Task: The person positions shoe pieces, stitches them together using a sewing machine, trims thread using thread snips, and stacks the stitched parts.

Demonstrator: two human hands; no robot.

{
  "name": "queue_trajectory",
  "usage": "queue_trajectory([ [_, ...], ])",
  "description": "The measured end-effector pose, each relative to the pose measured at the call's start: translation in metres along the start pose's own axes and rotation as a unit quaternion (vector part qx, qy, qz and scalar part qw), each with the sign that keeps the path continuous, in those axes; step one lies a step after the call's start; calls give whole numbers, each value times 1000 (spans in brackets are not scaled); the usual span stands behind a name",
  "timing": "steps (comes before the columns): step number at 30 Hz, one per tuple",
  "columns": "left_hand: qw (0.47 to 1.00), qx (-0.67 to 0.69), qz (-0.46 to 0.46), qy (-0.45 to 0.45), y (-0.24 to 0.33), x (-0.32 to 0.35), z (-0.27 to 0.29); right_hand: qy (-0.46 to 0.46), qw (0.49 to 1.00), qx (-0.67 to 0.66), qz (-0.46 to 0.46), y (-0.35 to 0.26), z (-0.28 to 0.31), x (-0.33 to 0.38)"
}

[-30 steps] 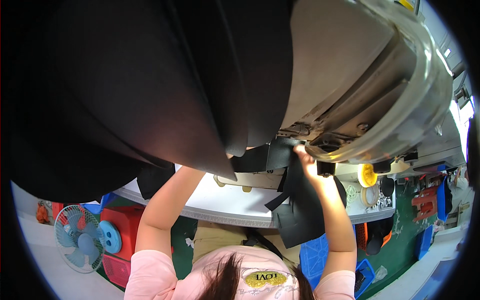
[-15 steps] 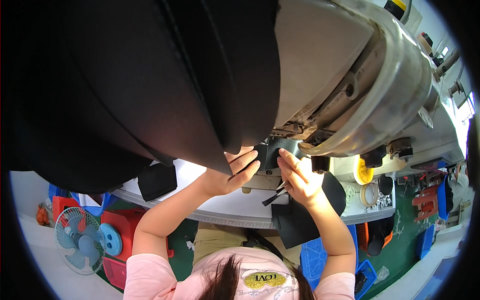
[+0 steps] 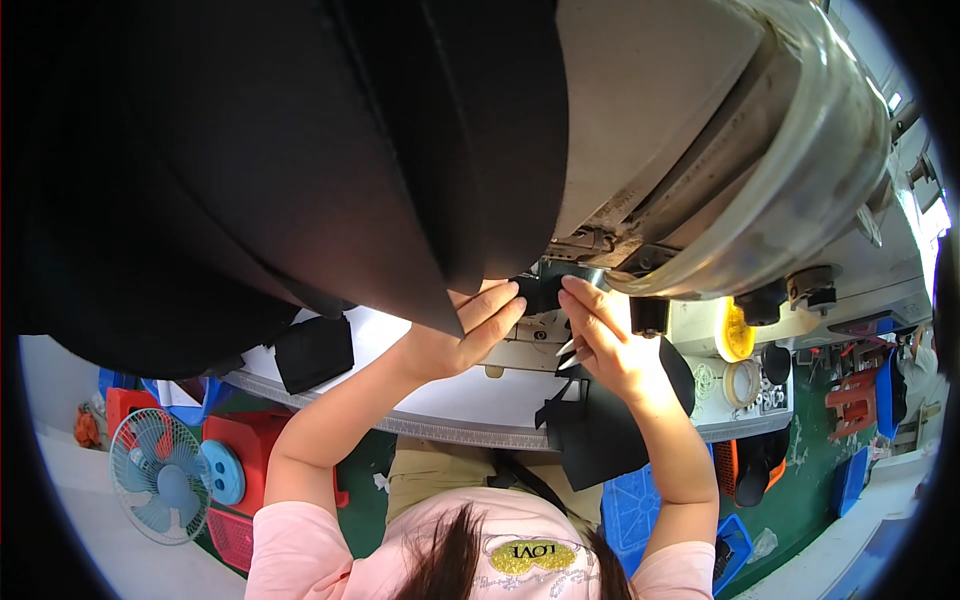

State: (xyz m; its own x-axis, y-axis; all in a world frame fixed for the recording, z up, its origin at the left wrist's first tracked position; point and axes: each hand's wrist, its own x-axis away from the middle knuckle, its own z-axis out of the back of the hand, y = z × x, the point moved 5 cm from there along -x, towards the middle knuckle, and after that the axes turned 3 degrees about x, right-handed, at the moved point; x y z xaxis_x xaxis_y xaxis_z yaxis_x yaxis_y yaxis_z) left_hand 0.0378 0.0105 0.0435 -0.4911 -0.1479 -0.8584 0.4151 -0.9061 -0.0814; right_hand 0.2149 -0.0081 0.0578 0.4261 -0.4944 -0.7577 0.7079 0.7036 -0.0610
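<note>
A small black piece of flat material (image 3: 543,289) lies under the sewing machine (image 3: 690,150), between my two hands. My left hand (image 3: 478,325) rests with fingers stretched out at the piece's left side; a large dark sheet hides part of this hand. On the right, the index fingertip of my right hand (image 3: 610,340) touches the piece. Its lower fingers are curled around a pointed silver tool (image 3: 572,356), whose tips stick out toward the left; the rest of it is hidden in the palm. The needle area is mostly hidden behind the machine head.
Large dark sheets (image 3: 300,150) fill the upper left, close to view. Black pieces lie on the white table (image 3: 450,405): a square one (image 3: 315,355) at left, others (image 3: 600,435) overhanging the front edge at right. A yellow round dish (image 3: 737,330) and tape roll (image 3: 742,384) stand farther right.
Both hands have moved slightly away from me, toward the machine. Less of the small black piece shows between them. The silver tool has moved along with my right hand.
</note>
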Motion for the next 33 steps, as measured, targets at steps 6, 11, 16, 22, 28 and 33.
queue_trajectory([
  [6,999,14,-4,28,-14,-10,-5,-47,997,-9,-63,20,-7,-4],
  [11,999,24,29,-12,-22,-11,-8,-58,991,1,-117,28,-13,-2],
  [16,997,-44,-36,-46,-18,4,-9,-71,991,-115,-12,-4,2,2],
  [22,962,-180,-143,-145,-34,28,-15,-219,972,-72,-39,-29,-29,20],
  [28,889,-216,-271,-300,-47,28,-15,-223,974,-36,-18,-23,-26,18],
  [33,906,-56,-153,-390,-29,-4,10,-187,972,-53,-130,-3,4,5],
])
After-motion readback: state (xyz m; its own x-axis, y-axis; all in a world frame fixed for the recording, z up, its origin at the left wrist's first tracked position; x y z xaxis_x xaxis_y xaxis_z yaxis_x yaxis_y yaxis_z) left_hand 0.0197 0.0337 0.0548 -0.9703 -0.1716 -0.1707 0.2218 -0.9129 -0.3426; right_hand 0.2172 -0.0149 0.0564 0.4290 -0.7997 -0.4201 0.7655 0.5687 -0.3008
